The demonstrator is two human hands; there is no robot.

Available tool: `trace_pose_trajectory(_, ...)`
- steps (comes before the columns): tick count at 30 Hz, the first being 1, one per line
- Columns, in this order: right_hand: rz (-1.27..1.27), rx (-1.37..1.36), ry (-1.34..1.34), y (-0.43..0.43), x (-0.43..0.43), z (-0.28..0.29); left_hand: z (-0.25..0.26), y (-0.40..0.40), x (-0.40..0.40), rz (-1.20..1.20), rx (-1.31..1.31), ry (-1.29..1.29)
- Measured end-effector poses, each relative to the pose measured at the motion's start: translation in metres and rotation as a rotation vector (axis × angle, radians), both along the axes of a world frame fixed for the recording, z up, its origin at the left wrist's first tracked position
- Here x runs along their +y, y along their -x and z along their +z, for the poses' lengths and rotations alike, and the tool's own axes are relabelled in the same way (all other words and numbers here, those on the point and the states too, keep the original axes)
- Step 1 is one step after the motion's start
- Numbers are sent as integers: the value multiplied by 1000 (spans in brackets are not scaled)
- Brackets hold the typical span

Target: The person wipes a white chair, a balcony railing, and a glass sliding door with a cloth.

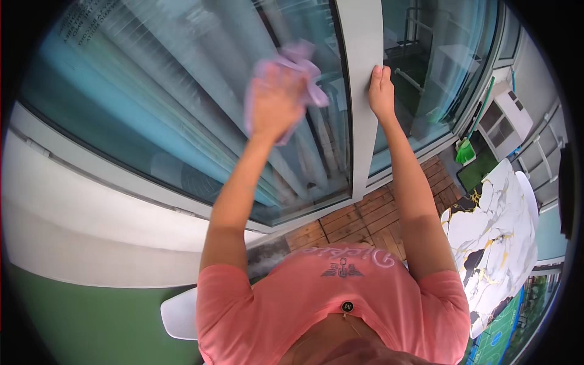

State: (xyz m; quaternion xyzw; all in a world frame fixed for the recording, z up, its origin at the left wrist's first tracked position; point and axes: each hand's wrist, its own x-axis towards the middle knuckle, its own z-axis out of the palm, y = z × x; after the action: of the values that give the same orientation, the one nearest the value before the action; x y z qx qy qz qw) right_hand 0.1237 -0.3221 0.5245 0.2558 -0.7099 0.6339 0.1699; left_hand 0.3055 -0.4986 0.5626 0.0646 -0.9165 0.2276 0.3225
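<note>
My left hand (pixel 279 102) is spread over a crumpled lilac cloth (pixel 315 93) and presses it against a glass door pane (pixel 196 114). Hand and cloth are blurred. Behind the glass hang pale, pleated curtains (pixel 150 59). With its fingertips, my right hand (pixel 382 93) holds the edge of the white door frame (pixel 360 45). The hinged door stands at an angle, and darker glass (pixel 410 114) shows beyond its edge.
A marble-patterned table (pixel 497 232) stands close at my right. Beyond it are a green broom (pixel 465 150), a white cabinet (pixel 506 121) and a metal rack (pixel 543 150). Wooden deck tiles (pixel 356 223) lie below. A white chair part (pixel 180 315) is at my left.
</note>
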Motion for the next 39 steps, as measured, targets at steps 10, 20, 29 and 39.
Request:
trace_pose_trajectory(10, 12, 1, -30, 11, 7, -5, 12, 41, 16, -249, -7, 212)
trace_pose_trajectory(20, 84, -31, 14, 2, 8, -4, 120, 63, 51, -153, 351, 258)
trace_pose_trajectory(29, 45, -3, -36, 1, -3, -7, -237, -16, 7, -160, -380, 470)
trace_pose_trajectory(39, -152, 141, 34, 25, 5, -26, -11, -136, -69, 435, 476, -235)
